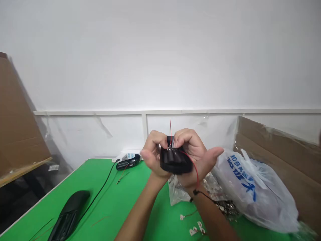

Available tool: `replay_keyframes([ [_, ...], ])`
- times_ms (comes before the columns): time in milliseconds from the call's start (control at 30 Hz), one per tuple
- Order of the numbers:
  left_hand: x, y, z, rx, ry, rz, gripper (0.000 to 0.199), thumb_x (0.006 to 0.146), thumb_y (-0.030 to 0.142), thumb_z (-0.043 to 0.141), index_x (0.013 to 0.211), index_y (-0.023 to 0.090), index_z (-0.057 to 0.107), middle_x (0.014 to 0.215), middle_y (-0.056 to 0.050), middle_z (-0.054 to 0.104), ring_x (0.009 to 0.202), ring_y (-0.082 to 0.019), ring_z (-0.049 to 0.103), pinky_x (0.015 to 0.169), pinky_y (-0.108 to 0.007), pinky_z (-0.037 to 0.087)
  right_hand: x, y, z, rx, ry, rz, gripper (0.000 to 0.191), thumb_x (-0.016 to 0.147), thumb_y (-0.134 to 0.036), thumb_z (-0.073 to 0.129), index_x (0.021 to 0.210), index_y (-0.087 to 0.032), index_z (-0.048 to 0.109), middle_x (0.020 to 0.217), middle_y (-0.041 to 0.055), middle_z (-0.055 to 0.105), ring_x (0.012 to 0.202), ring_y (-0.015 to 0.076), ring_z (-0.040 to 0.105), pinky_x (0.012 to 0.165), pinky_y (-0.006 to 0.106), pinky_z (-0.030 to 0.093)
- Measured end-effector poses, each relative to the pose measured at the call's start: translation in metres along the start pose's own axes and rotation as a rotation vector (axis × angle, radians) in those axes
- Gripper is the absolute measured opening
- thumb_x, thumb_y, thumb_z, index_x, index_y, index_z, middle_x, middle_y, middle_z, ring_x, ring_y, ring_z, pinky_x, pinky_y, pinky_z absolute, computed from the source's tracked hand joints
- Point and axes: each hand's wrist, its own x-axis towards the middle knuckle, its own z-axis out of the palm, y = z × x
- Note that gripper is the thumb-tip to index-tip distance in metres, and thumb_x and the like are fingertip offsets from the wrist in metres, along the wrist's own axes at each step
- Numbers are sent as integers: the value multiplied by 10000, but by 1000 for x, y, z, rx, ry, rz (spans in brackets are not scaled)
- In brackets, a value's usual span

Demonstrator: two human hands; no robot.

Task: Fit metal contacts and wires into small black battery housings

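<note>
A black plastic housing (177,164) is held up above the table between my two hands. My left hand (155,152) grips its left side, with fingertips pressing at the metal contacts (170,146) near the far end. My right hand (194,155) holds the other side; its fingertips also press near the contacts, while the thumb sticks out to the right. One red wire (170,129) stands up from the contacts. Another red wire (196,170) curves down over my right palm toward the wrist, where a dark cord (200,192) shows.
On the green table (120,204) lie a black housing (72,214) at front left and a black device (129,163) farther back, with a black cable between. Small white-tabbed parts (197,230) lie in front. A full white plastic bag (260,194) and cardboard (276,150) stand right.
</note>
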Motion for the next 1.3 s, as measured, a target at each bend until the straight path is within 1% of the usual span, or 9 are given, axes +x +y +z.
replay_keyframes([
  [100,10,10,-5,39,28,122,696,1060,696,247,583,220,420,547,-1,366,524,-163,396,528,-325,350,0,-11,13,91,5,61,742,1019,-776,94,710,-257,524,688,40,480,637,226,493,617,400,428],
  [200,13,11,-2,98,100,142,716,1062,701,204,567,220,397,517,-3,355,495,-166,365,520,-340,333,1,-10,15,49,37,52,763,1016,-780,100,660,-260,529,632,45,483,617,235,498,605,409,420],
  [333,9,1,1,75,57,133,686,1081,640,276,565,219,444,511,-11,400,527,-175,416,562,-352,356,0,1,9,52,120,0,698,1067,-688,193,657,-258,559,646,44,509,636,228,527,619,402,431],
  [433,5,-8,1,46,-1,103,652,1083,595,342,564,217,460,508,-11,423,549,-177,440,595,-354,375,-2,11,3,61,153,36,679,1076,-663,205,661,-256,556,657,45,518,636,223,544,618,398,447],
  [733,-12,-31,7,-31,78,-31,588,1083,577,396,621,216,434,586,16,383,573,-154,425,583,-315,357,1,33,-5,89,309,163,677,1064,-661,248,617,-256,558,590,38,524,590,211,556,600,390,462],
  [833,-15,-37,7,-26,115,-65,559,1069,585,424,645,221,439,604,21,403,586,-152,435,601,-309,371,3,38,-8,56,310,203,688,1055,-682,248,601,-264,550,577,35,520,614,217,585,617,389,485],
  [967,-16,-39,8,33,142,-43,557,1054,616,434,654,228,425,613,21,428,591,-154,444,616,-308,391,3,38,-10,-24,307,235,687,1068,-673,200,613,-261,511,585,29,516,607,204,579,626,376,503],
  [1133,-21,-38,6,68,90,-70,571,1062,630,389,650,236,408,615,13,429,592,-163,446,598,-310,394,4,38,-13,-99,297,199,654,1083,-625,159,627,-259,454,580,13,475,573,187,547,613,352,491],
  [1300,-22,-32,-1,93,18,-67,601,1070,620,376,614,228,399,603,-4,445,610,-172,452,608,-329,398,3,33,-14,4,231,145,640,1090,-578,220,618,-247,499,584,19,493,562,186,539,579,352,461],
])
